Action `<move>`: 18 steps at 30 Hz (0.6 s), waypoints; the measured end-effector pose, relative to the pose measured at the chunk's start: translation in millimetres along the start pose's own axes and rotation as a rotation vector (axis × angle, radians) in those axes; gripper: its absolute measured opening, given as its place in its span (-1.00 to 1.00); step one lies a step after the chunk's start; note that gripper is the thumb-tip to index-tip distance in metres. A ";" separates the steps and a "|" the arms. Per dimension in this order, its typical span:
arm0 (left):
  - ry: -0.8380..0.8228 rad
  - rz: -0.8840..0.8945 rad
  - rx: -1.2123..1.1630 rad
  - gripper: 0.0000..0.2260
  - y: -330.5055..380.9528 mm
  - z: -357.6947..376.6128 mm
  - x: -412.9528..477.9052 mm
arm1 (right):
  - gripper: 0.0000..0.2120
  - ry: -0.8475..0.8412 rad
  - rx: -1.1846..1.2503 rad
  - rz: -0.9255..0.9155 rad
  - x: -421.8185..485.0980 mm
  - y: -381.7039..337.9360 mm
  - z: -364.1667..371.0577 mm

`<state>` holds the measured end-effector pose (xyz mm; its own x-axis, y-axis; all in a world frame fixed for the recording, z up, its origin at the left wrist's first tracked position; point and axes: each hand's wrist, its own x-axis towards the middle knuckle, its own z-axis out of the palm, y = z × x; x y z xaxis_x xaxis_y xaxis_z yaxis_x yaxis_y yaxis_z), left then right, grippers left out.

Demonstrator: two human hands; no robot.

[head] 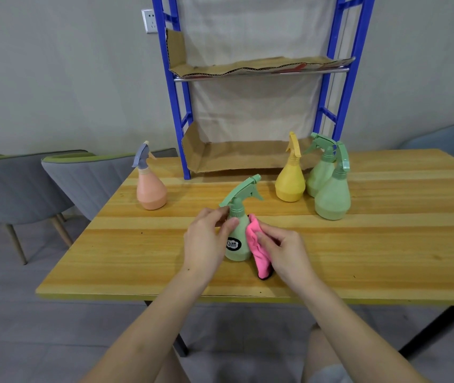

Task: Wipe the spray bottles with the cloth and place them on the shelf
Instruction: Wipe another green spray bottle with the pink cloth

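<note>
A pale green spray bottle (239, 225) with a black round label stands upright on the wooden table (386, 244) near the middle. My left hand (206, 241) grips its left side and neck. My right hand (284, 250) presses a pink cloth (257, 247) against the bottle's right side; the cloth hangs down to the table. An orange bottle with a grey trigger (150, 183) stands at the far left. A yellow bottle (290, 175) and two green bottles (332, 189) (320, 167) stand at the right. The blue shelf (176, 106) rises behind, with cardboard lining both levels.
Two grey chairs with green trim (87, 178) stand left of the table, another chair (446, 139) at the far right. The lower cardboard shelf level (237, 158) sits at table height; the upper level (261, 66) is higher. A wall socket (150, 21) is behind.
</note>
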<state>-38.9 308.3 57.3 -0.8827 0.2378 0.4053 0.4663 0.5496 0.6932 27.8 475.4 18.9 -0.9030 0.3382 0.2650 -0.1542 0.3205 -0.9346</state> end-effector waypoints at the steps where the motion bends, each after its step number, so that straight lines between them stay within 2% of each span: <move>1: -0.008 0.006 0.000 -0.66 -0.6 0.0 0.8 | -0.66 0.013 0.032 -0.016 1.1 -5.1 5.2; 6: -0.048 0.023 -0.016 -0.68 -4.9 -4.5 6.0 | -0.65 0.035 0.080 -0.026 10.3 -13.8 14.7; 13: -0.050 0.024 0.009 -0.71 -3.8 -2.2 7.7 | -0.69 -0.011 -0.165 0.096 0.2 10.6 -3.0; 18: -0.062 0.041 0.038 -0.70 -3.0 -5.7 9.9 | -0.60 0.018 -0.032 -0.001 5.9 -10.3 11.5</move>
<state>-48.6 304.5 62.6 -0.8653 0.3094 0.3943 0.5007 0.5682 0.6531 19.4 464.0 27.4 -0.8955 0.3535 0.2703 -0.1419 0.3487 -0.9264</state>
